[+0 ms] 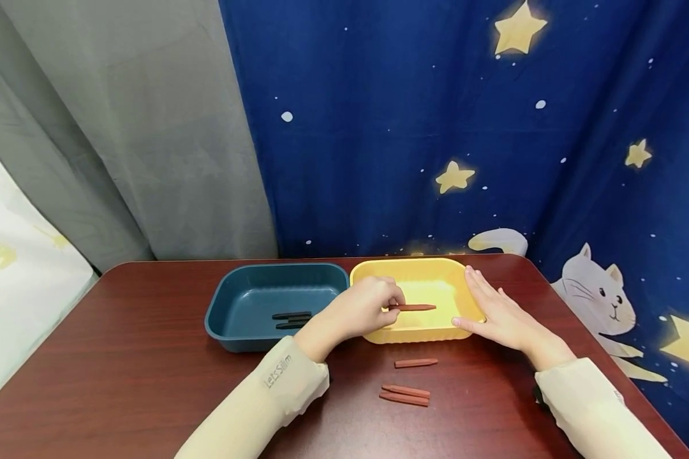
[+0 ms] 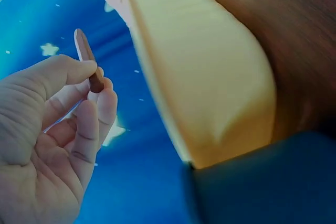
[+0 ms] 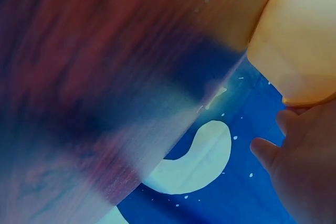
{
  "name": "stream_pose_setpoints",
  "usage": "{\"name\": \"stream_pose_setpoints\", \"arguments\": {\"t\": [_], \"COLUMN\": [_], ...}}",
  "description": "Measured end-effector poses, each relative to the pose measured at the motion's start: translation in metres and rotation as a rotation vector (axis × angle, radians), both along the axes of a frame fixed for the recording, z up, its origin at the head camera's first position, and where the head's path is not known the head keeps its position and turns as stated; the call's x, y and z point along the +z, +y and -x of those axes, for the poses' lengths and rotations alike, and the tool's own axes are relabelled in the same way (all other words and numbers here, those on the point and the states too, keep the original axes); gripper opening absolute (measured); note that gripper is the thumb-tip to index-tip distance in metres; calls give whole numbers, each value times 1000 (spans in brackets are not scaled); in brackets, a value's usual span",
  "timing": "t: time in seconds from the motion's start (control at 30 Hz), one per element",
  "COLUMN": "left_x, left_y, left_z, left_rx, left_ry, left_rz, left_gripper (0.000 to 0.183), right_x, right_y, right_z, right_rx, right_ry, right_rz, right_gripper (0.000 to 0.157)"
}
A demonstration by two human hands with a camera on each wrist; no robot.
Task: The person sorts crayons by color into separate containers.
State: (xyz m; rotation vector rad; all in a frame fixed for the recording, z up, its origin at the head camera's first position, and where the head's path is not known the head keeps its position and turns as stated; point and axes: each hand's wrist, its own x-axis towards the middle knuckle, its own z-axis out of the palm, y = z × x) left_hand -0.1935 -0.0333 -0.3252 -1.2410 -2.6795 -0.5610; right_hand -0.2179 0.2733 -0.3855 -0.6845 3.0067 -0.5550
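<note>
My left hand (image 1: 363, 307) pinches one end of a reddish-brown crayon (image 1: 416, 307) between thumb and fingertips. In the head view the crayon lies level over the yellow bin (image 1: 416, 335); the left wrist view shows the crayon (image 2: 86, 59) above the bin's rim. My right hand (image 1: 502, 317) rests at the bin's right end, fingers straight along the rim and thumb spread over the front corner. From the right wrist, only part of that hand (image 3: 310, 163) shows beside the bin wall (image 3: 299, 40). Several black crayons (image 1: 291, 315) lie inside the dark blue bin (image 1: 247, 345), partly behind my left forearm.
Three more reddish-brown crayons lie on the table in front of the yellow bin: a single crayon (image 1: 416, 363) and a pair of crayons (image 1: 404, 395) nearer me. The bins stand side by side along the back edge of the dark red table (image 1: 126, 357). A blue star-patterned curtain (image 1: 379, 159) hangs behind.
</note>
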Motion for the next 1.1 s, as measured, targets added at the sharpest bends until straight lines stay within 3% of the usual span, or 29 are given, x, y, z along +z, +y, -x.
{"name": "stream_pose_setpoints", "arguments": {"t": [0.27, 0.47, 0.8, 1.1], "left_x": [-15, -25, -36, -40], "left_y": [3, 17, 19, 21], "left_z": [30, 44, 56, 59], "left_rx": [74, 137, 176, 164], "left_ry": [-81, -145, -272, -249], "left_rz": [37, 123, 180, 255], "left_gripper": [9, 12, 18, 15], "right_x": [1, 0, 1, 0], "right_y": [-3, -3, -1, -1], "right_z": [3, 5, 0, 0], "right_rx": [-2, 2, -6, -2], "right_ry": [-7, -2, -13, -8], "right_rz": [4, -7, 9, 17], "right_gripper": [103, 103, 102, 102]}}
